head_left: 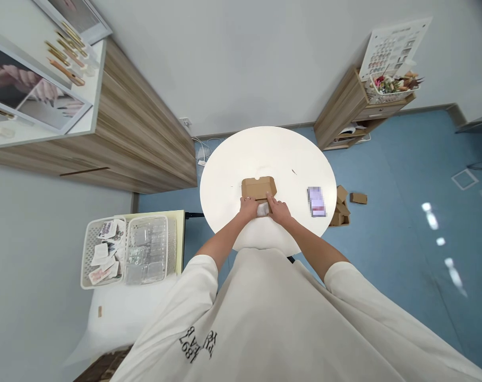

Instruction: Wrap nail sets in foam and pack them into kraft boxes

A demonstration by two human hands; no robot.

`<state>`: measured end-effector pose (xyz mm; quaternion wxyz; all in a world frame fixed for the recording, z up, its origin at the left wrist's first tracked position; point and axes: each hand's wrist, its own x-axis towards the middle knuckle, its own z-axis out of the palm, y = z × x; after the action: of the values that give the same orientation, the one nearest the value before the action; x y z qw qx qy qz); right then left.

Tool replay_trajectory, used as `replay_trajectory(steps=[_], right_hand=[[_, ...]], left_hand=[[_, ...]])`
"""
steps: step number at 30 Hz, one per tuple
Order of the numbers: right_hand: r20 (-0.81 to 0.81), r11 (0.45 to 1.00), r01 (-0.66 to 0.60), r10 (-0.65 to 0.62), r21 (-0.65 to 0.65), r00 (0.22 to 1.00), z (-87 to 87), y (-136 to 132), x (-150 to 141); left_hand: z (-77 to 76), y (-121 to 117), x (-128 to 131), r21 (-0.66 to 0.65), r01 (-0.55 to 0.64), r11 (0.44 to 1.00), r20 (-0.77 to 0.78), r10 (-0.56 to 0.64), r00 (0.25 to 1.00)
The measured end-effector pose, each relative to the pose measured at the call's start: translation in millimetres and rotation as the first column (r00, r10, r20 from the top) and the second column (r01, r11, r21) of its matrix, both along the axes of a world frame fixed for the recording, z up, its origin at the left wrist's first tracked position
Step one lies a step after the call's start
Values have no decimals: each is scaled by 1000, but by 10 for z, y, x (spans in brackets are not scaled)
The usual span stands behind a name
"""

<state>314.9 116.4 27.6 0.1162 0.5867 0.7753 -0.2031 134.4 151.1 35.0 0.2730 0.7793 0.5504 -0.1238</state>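
Atop the round white counter (pixel 225 175), a flat brown cardboard box (pixel 259 187) lies at twelve o'clock, long axis crosswise, its near edge under the left hand (pixel 248 208) and right hand (pixel 278 209), both open and resting flat, neither nearer.

This looks like a small nail studio or beauty shop, though the fisheye view is poor and the fine print can't be read, so that's a fair guess. A wooden counter (pixel 141 138) carries photos of manicured hands (pixel 14 77) and a row of brushes (pixel 68 58). A swatch chart (pixel 396 48) rises above a low shelf (pixel 340 109) with a basket of dried flowers (pixel 390 87). There's a plastic tray of sealed packets (pixel 147 249) too — and a cardboard box (pixel 259 188) on a round table (pixel 289 154), with more cardboard (pixel 340 207) on the blue floor (pixel 400 175).
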Motion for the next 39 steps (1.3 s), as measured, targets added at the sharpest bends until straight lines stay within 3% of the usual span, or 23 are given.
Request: replay_trajectory(steps=[6, 9, 11, 14, 17, 19, 22, 24, 29, 36, 39], right_hand=[[-10, 1000, -5, 5, -21, 1000, 8, 6, 11], [-5, 1000, -8, 8, -21, 1000, 7, -1, 18], [3, 1000, -17, 17, -19, 1000, 18, -22, 25], [2, 999, -32, 32, -10, 999, 50, -75, 47], [-35, 998, 47, -46, 48, 998, 71, -94, 91], [-100, 978, 199, -192, 65, 976, 67, -45, 132], [-252, 876, 473, -479, -88, 841, 40, 128, 189], [-361, 790, 553, -613, -265, 703, 24, 263, 205], [-540, 724, 524, -687, -448, 487, 41, 421, 150], [-573, 631, 544, -763, -554, 301, 72, 382, 127], [-550, 555, 553, -812, -622, 196, 58, 408, 169]], left_hand=[[-9, -169, 2, 68, -80, 995, 133, 70, 989], [-13, -221, -125, 150, -272, 951, 168, 246, 954], [-41, -199, -238, 167, -468, 868, 192, 437, 879], [-129, -97, -409, 33, -697, 716, 236, 672, 702], [-239, 14, -531, -164, -788, 594, 287, 792, 538], [-294, 71, -566, -266, -799, 540, 323, 831, 454], [-314, 138, -546, -385, -782, 489, 353, 862, 365], [-282, 174, -497, -465, -730, 501, 382, 858, 345], [-155, 195, -352, -565, -621, 544, 445, 834, 325], [-161, 175, -326, -558, -678, 478, 421, 867, 266], [-191, 208, -385, -604, -672, 429, 407, 891, 202]])
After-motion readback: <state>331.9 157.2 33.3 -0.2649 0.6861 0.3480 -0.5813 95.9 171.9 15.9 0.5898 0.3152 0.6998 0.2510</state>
